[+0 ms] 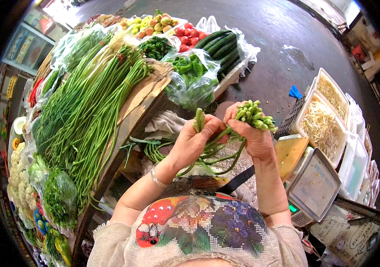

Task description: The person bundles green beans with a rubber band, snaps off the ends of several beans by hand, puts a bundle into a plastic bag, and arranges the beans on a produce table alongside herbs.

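My right hand (255, 142) grips a thick bunch of long green stalks or beans (251, 115), whose pale, blunt ends stick out above the thumb. Close beside it, my left hand (195, 137) is closed around a few green pieces (199, 120), their tips showing past the thumb and forefinger. The fingers of both hands nearly meet, and cannot be told apart well there. Below the hands, the long green lengths (223, 168) curl over my lap. A green tie strip (140, 141) lies to the left, by the stall edge.
On my left, a sloping stall board (146, 90) bears long green beans (93, 133), bagged peppers (193, 70), cucumbers (220, 46) and tomatoes (190, 35). To my right stand a weighing scale (315, 185), a wooden board (290, 155) and white tubs of bean sprouts (322, 123).
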